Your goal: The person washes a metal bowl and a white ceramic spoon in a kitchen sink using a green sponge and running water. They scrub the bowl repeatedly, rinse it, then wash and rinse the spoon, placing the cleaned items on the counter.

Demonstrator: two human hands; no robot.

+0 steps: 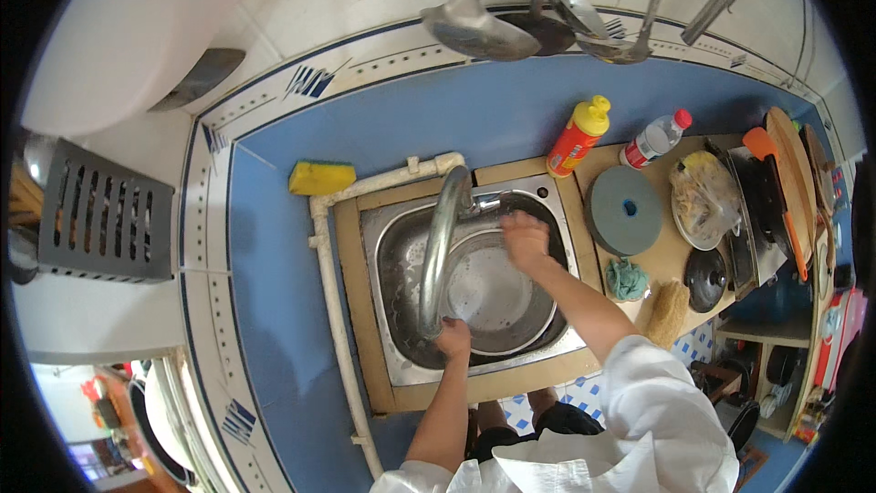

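A round stainless steel basin sits inside the metal sink, with a shallow layer of what looks like water at its bottom. My left hand grips the basin's near left rim; the curved end of the faucet spout hides part of its fingers. My right hand is at the basin's far right rim, just below the faucet handle. Motion blurs its fingers, so I cannot tell whether they hold the rim. Drops and wet marks show on the sink's left wall.
A yellow sponge rests on the white pipe. Right of the sink stand a detergent bottle, a plastic bottle, a grey-green disc, a green cloth and a loofah. Ladles hang above.
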